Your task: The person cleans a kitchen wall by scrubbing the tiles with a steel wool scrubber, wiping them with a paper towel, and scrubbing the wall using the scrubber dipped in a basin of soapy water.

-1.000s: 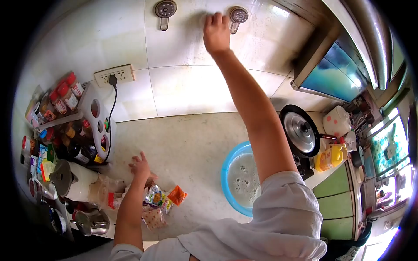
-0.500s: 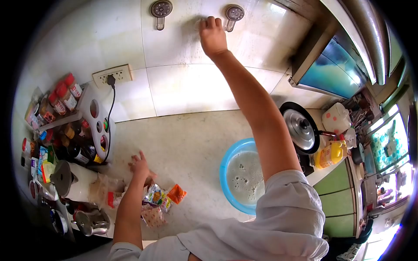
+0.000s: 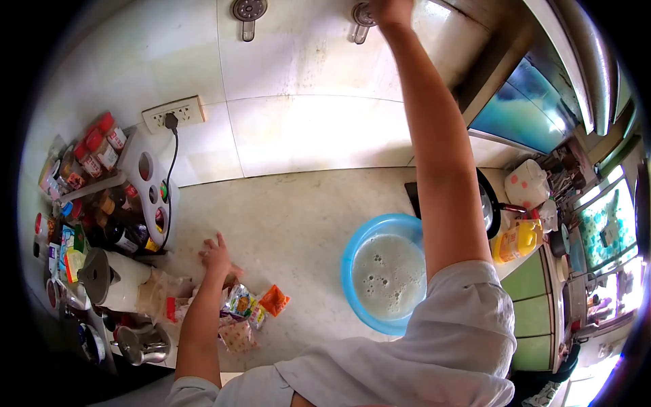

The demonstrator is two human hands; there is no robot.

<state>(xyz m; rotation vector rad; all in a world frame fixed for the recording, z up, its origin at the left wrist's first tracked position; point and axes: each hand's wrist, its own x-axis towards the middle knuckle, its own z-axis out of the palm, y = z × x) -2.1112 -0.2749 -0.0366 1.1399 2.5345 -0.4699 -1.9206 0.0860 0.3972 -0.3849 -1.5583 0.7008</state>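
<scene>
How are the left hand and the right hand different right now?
The left hand is down at the counter, while the right hand is high up by the wall.
The left hand shows spread fingers; the right hand's fingers are cut off by the picture's top edge.
The left hand is near some packets; the right hand is by a hook.
Both are bare.

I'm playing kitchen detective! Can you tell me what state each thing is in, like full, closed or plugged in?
Right hand: raised by the wall, partly cropped
Left hand: spread open
Blue basin: holding bubbly, cloudy water
Black plug: in the wall socket
Red-topped jars: capped
Pan: lidded, partly hidden
</scene>
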